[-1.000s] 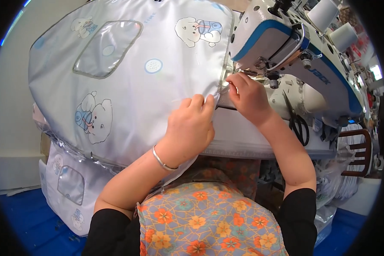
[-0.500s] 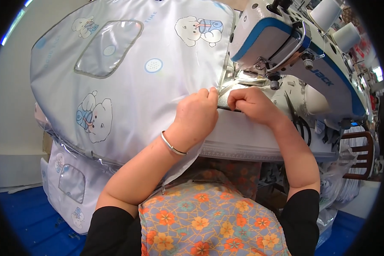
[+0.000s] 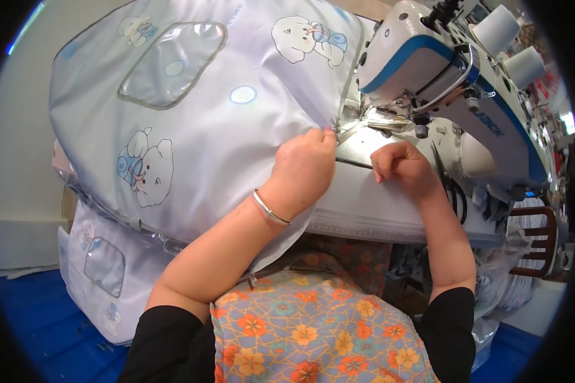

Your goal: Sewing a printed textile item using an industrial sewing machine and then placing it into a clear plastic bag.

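Note:
A large pale lilac fabric panel [image 3: 204, 153], printed with white puppies and edged in grey binding, spreads across the left and middle. It has a clear window [image 3: 176, 64] with a grey border. My left hand [image 3: 305, 167] is closed on the panel's right edge, just in front of the lit needle area of a white and blue sewing machine [image 3: 421, 57]. To its right, my right hand [image 3: 404, 167] is held over the front of the machine bed, apart from the panel. Its fingers are curled in, and whatever may be inside them is hidden.
Black-handled scissors [image 3: 452, 185] lie right of my right hand. White thread cones [image 3: 497, 30] stand behind the machine. A clear ruler strip [image 3: 364, 226] runs along the table's front edge. Another printed piece [image 3: 102, 274] hangs at lower left. A brown chair [image 3: 535, 241] stands at right.
My right hand has drawn away from the panel's edge, to the right. My left hand keeps its grip, and the panel near it has creased more.

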Available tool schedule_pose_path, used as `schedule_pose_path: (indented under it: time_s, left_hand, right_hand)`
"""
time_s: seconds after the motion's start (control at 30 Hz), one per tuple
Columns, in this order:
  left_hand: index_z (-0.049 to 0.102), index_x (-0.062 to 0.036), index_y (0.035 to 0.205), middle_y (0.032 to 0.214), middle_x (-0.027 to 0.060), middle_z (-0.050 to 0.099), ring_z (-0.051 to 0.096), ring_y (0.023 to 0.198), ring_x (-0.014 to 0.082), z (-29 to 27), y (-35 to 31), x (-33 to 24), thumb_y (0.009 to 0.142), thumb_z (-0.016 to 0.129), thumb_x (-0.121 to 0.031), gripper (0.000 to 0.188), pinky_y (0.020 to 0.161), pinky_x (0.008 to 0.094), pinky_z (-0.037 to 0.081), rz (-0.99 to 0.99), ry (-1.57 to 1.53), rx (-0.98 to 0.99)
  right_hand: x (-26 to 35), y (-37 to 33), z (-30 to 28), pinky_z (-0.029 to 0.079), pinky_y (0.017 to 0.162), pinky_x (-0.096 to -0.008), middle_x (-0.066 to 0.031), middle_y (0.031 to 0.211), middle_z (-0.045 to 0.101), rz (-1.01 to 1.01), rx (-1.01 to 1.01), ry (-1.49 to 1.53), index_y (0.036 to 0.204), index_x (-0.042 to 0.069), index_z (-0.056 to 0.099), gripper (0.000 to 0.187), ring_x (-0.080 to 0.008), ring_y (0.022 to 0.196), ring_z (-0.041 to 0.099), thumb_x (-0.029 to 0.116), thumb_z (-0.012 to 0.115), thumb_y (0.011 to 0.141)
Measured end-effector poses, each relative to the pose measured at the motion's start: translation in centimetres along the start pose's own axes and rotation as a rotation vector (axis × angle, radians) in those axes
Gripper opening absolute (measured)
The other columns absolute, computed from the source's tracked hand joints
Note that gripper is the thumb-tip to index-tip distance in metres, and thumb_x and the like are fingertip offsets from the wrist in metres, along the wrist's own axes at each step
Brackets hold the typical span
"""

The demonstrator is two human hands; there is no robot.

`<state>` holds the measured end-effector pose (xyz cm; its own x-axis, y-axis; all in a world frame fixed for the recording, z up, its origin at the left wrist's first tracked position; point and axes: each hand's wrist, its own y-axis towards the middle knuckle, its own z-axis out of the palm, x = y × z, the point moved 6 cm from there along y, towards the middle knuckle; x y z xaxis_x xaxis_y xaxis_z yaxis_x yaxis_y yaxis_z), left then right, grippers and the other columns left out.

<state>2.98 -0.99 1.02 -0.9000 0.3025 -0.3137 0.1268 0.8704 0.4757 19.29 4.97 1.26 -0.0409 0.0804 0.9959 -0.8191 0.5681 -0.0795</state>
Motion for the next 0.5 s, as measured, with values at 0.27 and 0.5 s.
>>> schedule_pose_path:
  time_s: [0.27,0.5]
  left_hand:
    - [0.064,0.0020,0.106,0.082,0.0108,0.063,0.066,0.073,0.0260,-0.7,0.2,-0.8,0.081,0.057,-0.006,0.027,0.063,0.0363,0.055,-0.019,-0.004,0.037]
    - [0.065,-0.0002,0.104,0.083,0.0104,0.064,0.066,0.074,0.0274,-0.9,0.0,-1.2,0.081,0.057,-0.008,0.025,0.062,0.0381,0.055,-0.056,-0.057,0.017]
  right_hand:
    - [1.5,-0.2,0.4,0.046,0.078,-0.0330,-0.0083,0.080,0.059,-0.201,-0.250,0.034,0.074,0.006,0.054,0.014,-0.0208,0.082,0.056,-0.002,0.049,0.084]
    - [0.0,2.3,2.9,0.047,0.079,-0.0298,-0.0039,0.080,0.058,-0.319,-0.275,0.150,0.114,-0.001,0.065,0.024,-0.0126,0.068,0.051,0.001,0.048,0.097]
